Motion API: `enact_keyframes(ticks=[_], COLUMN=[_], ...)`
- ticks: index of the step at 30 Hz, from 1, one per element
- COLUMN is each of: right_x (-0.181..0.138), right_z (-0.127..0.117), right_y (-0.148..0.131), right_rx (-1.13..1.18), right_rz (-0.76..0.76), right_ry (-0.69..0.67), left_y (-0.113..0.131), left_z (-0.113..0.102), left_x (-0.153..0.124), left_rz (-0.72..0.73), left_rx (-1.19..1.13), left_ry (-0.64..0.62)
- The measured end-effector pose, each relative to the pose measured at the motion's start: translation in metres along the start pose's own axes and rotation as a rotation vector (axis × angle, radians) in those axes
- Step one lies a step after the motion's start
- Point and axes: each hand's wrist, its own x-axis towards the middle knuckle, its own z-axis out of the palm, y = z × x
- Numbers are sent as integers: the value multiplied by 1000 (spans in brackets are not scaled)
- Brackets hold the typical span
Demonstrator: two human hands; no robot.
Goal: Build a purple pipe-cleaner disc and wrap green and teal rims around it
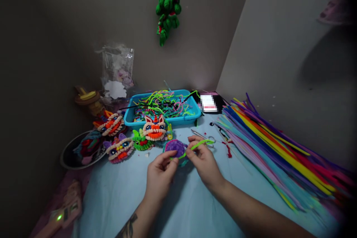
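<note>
My left hand [162,169] pinches the near edge of a round purple pipe-cleaner piece [175,148] with a pink rim on its upper left. Some teal shows along the piece's underside. A lime-green pipe cleaner [201,143] runs from the purple piece's lower edge up to the right, and its far end bends into a curve. My right hand [203,160] has thumb and fingers closed on this green strand, just right of the purple piece. Both hands are over the middle of the light blue table [192,208].
Several pipe-cleaner lion heads [155,128] stand behind and to the left. A blue tray [164,122] of scraps is at the back. Scissors [208,137] lie behind my right hand. Bundled pipe cleaners [267,145] spread along the right; a metal bowl [65,160] stands left.
</note>
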Motion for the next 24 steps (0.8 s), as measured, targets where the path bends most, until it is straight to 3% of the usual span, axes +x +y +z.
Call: enact_keyframes(ticks=[6, 10, 12, 15, 19, 24], right_x=[1, 0, 0, 0, -3, -7], right_z=[-3, -2, -2, -4, -5, -6], right_y=[-4, -5, -7, -12, -19, -18], right_rx=[-82, -76, -106, -200, -272, -288], right_rz=[-72, -69, -100, -168, -263, -338], right_ry=[-137, -113, -85, -120, -214, -261], left_y=[1, -2, -3, -5, -9, -14], left_z=[0, -3, -6, -11, -15, -17], left_x=[2, 5, 6, 7, 8, 9], left_rz=[55, 105, 228, 524, 748, 737], left_rx=[-52, 4, 182, 498, 660, 724], left_ry=[-5, 12, 106, 218, 48, -139])
